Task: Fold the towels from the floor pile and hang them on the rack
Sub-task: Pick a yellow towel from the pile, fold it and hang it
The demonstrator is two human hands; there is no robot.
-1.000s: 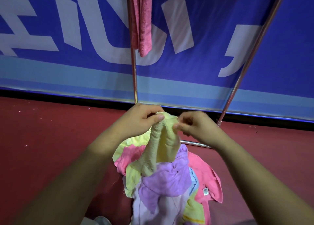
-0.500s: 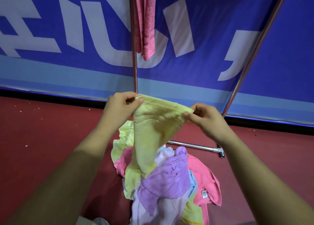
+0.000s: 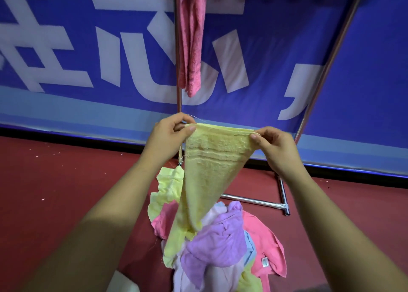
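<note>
A yellow towel (image 3: 209, 166) hangs stretched by its top edge between my hands, its lower end trailing down into the floor pile (image 3: 220, 243). My left hand (image 3: 170, 137) pinches its left top corner and my right hand (image 3: 276, 148) pinches the right one. The pile holds several crumpled towels: purple, pink, pale yellow, light blue. A pink towel (image 3: 191, 40) hangs on the rack, beside the left metal post (image 3: 179, 102), above and behind my hands.
The rack's right post (image 3: 326, 66) slants up to the right, and its chrome foot bar (image 3: 254, 200) lies on the red floor (image 3: 66, 181) behind the pile. A blue banner (image 3: 276, 49) with white letters stands right behind the rack.
My hands have risen and moved apart, drawing the yellow towel's top edge out flat and lifting more of it off the pile.
</note>
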